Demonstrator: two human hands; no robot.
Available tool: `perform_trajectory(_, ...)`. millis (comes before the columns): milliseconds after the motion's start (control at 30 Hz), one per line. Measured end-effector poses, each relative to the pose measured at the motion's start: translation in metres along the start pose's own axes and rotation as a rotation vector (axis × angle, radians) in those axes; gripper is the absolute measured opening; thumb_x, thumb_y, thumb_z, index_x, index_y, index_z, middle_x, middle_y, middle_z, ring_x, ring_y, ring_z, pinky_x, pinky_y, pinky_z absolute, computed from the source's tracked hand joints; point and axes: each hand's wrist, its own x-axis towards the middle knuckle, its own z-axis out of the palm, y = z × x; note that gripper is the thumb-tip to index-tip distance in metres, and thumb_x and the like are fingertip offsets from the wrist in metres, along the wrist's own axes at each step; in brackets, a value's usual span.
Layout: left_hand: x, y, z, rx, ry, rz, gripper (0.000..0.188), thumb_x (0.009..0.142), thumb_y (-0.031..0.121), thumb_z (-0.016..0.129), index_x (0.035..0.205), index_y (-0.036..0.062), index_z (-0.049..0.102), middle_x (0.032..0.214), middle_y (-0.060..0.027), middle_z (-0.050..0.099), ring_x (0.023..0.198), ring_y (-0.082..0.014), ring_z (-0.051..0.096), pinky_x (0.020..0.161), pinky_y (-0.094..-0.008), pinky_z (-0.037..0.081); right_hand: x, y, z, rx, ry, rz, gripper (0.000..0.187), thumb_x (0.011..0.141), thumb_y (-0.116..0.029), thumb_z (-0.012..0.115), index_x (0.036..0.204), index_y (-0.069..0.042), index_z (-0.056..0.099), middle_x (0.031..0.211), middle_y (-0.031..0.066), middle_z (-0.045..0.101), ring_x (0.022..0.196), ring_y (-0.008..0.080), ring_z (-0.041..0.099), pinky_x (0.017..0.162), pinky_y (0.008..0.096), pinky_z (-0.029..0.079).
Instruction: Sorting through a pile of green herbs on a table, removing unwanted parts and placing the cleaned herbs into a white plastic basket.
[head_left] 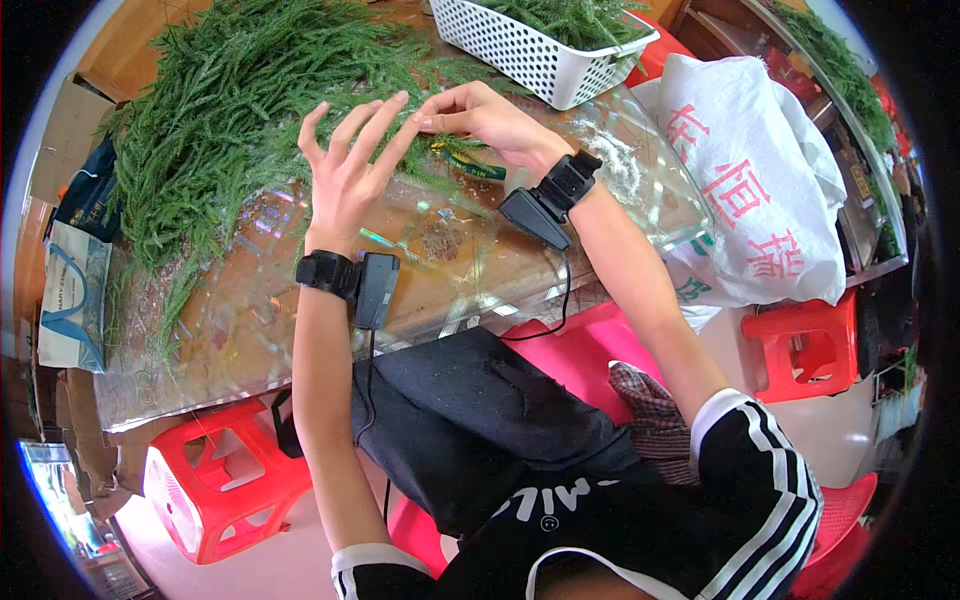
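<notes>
Head view: green pine-like sprigs (240, 130) lie heaped on the table (450, 285); by them, the left hand (347, 185), fingers fanned, meets the right hand (495, 125), its thumb and forefinger pinched; whether either holds anything, I cannot tell.

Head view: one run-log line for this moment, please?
left hand: spread; right hand: at left fingertips, grip unclear; greenery: heaped on table; white basket: holds greenery
</notes>
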Motion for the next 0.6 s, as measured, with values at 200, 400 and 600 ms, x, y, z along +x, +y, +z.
perform_trajectory(200, 0.000, -0.001, -0.001, 0.001, 0.047, 0.001, 0.037, 0.064, 0.012, 0.065, 0.100, 0.0176, 0.064, 0.114, 0.0064, 0.055, 0.099, -0.0106, 0.052, 0.099, -0.0456, 0.026, -0.002, -0.003, -0.006, -0.029, -0.072, -0.019, 0.022, 0.082, -0.015, 0.064, 0.099, 0.000, 0.065, 0.090, 0.0018, 0.064, 0.084, 0.0067, 0.056, 0.079, 0.0219, 0.043)
perform_trajectory(400, -0.001, -0.003, -0.006, 0.016, -0.013, -0.004, 0.035, 0.063, 0.016, 0.068, 0.098, 0.0161, 0.064, 0.112, 0.0051, 0.056, 0.100, -0.0113, 0.052, 0.098, -0.0464, 0.026, -0.001, -0.005, -0.007, -0.169, -0.076, 0.008, 0.027, 0.081, -0.019, 0.066, 0.100, 0.000, 0.065, 0.087, 0.0014, 0.064, 0.082, 0.0051, 0.055, 0.077, 0.0212, 0.043)
perform_trajectory(600, 0.001, -0.005, -0.010, -0.057, -0.048, -0.026, 0.034, 0.061, 0.014, 0.070, 0.094, 0.0146, 0.063, 0.110, 0.0038, 0.056, 0.102, -0.0131, 0.051, 0.097, -0.0472, 0.026, -0.001, -0.006, -0.007, -0.282, -0.077, 0.050, 0.028, 0.081, -0.019, 0.066, 0.100, 0.001, 0.065, 0.086, 0.0020, 0.065, 0.082, 0.0050, 0.055, 0.076, 0.0208, 0.042)
